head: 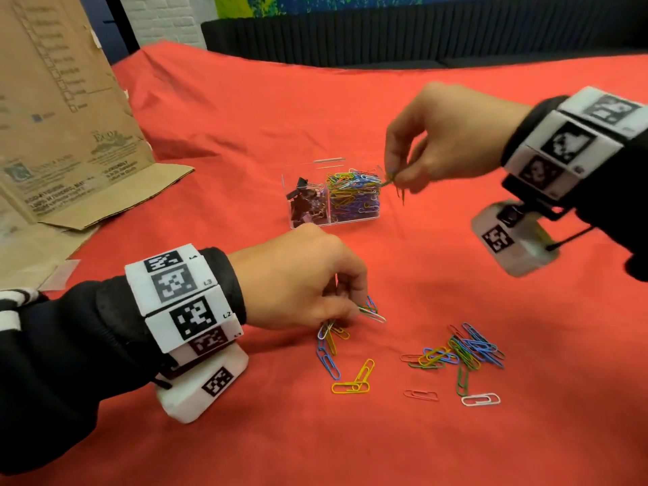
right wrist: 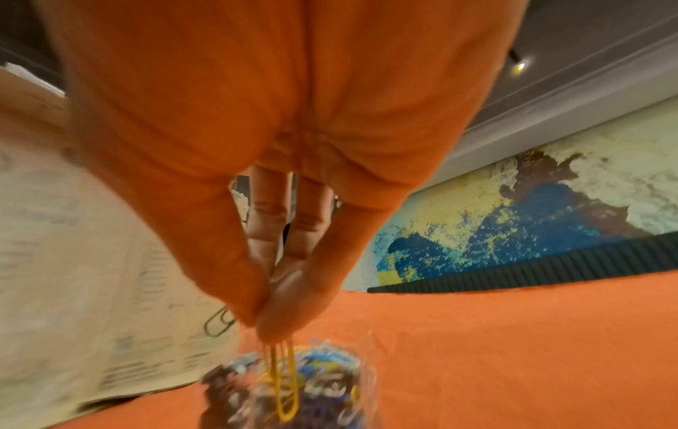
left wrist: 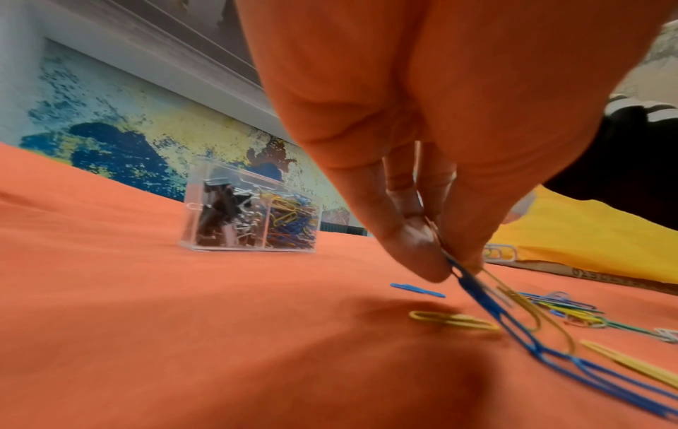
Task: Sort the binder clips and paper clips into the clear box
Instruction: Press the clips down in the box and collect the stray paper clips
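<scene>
Pinching a small bunch of coloured wire paper clips [head: 394,182] between thumb and fingertips, the right hand [head: 441,135] hangs just beside the right rim of the clear plastic two-compartment box [head: 333,194]; its grip is clamped on those clips, and the right wrist view shows a yellow one dangling straight down over the box's heaped contents. Holding them by their tops lets them hang free, which I judge suits a drop from above.

The left hand [head: 301,278] is low over the table, fingers bunched on a second cluster of blue, white and yellow paper clips [head: 371,312]. In the left wrist view a linked blue strand [left wrist: 513,325] trails from the pinch down to the cloth, so this grip is clamped too, though part of the catch lies on the surface.

The box stands upright toward the middle of the red cloth-covered table [head: 526,433], black binder clips [head: 305,201] in its left compartment and paper clips filling the right, which keeps the two kinds apart. More loose clips [head: 463,352] lie scattered on the cloth nearest the person, well apart from the box, so sorting looks well on but unfinished. A flattened brown cardboard sheet [head: 66,135] leans at the left.
</scene>
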Available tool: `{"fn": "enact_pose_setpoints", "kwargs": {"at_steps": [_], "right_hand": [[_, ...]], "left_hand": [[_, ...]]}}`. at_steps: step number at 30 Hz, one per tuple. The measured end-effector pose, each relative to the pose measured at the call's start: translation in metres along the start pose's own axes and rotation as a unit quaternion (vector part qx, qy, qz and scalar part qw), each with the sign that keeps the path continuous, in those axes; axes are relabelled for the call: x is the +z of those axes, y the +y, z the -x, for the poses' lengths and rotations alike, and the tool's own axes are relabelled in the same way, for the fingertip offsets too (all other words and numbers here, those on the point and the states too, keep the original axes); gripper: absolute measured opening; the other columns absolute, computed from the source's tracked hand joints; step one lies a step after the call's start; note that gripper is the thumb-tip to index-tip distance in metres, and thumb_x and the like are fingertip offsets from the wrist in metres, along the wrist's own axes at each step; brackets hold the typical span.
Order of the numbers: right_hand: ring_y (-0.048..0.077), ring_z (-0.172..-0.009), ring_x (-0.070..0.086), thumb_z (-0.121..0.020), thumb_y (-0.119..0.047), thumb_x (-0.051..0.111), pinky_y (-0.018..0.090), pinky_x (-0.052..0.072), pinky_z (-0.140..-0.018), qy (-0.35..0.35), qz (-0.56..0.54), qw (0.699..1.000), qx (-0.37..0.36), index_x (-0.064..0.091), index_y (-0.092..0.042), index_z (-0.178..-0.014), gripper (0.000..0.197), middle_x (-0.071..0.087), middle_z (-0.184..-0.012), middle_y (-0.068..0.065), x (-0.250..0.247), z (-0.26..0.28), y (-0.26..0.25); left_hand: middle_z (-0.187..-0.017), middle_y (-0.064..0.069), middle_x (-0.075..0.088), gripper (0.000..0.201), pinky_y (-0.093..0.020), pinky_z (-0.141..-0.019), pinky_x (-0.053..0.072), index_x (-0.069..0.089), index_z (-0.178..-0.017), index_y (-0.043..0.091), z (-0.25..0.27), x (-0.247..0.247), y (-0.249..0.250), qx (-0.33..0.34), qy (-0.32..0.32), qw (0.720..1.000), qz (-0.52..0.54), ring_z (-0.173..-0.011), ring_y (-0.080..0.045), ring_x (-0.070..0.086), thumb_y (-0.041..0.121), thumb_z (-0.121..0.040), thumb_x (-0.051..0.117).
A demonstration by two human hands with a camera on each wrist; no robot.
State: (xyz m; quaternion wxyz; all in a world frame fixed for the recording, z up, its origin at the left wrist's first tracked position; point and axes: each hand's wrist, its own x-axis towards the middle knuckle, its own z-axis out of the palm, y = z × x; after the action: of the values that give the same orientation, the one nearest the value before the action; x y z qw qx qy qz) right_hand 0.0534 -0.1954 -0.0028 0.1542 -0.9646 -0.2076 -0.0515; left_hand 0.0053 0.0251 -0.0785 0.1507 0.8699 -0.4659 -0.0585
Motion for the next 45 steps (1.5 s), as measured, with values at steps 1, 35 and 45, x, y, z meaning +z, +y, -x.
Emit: {"fn": "enact_pose_setpoints", "kwargs": {"at_steps": [1, 35, 45], "right_hand": [[0.002, -0.06, 0.069, -0.069, -0.013, 0.076, 0.018, 0.047, -0.063, 0.024, 0.008, 1.0, 0.008, 0.072, -0.023, -0.072, 0.011, 0.069, -0.054, -0.012, 0.001, -0.013, 0.0], [0.018, -0.082, 0.07, -0.076, -0.016, 0.062, 0.027, 0.055, -0.08, 0.164, -0.045, 0.985, 0.018, 0.077, -0.023, -0.087, 0.02, 0.074, -0.08, -0.001, 0.047, -0.042, 0.044], [0.023, -0.08, 0.067, -0.073, -0.017, 0.055, 0.038, 0.055, -0.077, 0.15, -0.018, 0.988, -0.019, 0.077, -0.026, -0.089, 0.028, 0.071, -0.086, 0.0, 0.06, -0.045, 0.039]], "left_hand": [[-0.075, 0.008, 0.07, 0.005, -0.016, -0.067, 0.048, 0.072, -0.084, 0.023, 0.002, -0.001, -0.003, -0.001, 0.008, 1.0, 0.001, -0.067, -0.003, 0.063, 0.027, -0.083, 0.075], [-0.076, 0.007, 0.073, 0.008, -0.015, -0.07, 0.046, 0.077, -0.082, 0.024, -0.115, -0.055, -0.083, -0.157, 0.259, 0.952, -0.047, -0.068, -0.004, 0.065, 0.023, -0.075, 0.081], [-0.085, 0.005, 0.075, 0.024, -0.016, -0.076, 0.052, 0.078, -0.092, 0.02, -0.106, -0.062, -0.085, -0.131, 0.254, 0.958, -0.036, -0.076, -0.007, 0.069, 0.023, -0.07, 0.087]]}}
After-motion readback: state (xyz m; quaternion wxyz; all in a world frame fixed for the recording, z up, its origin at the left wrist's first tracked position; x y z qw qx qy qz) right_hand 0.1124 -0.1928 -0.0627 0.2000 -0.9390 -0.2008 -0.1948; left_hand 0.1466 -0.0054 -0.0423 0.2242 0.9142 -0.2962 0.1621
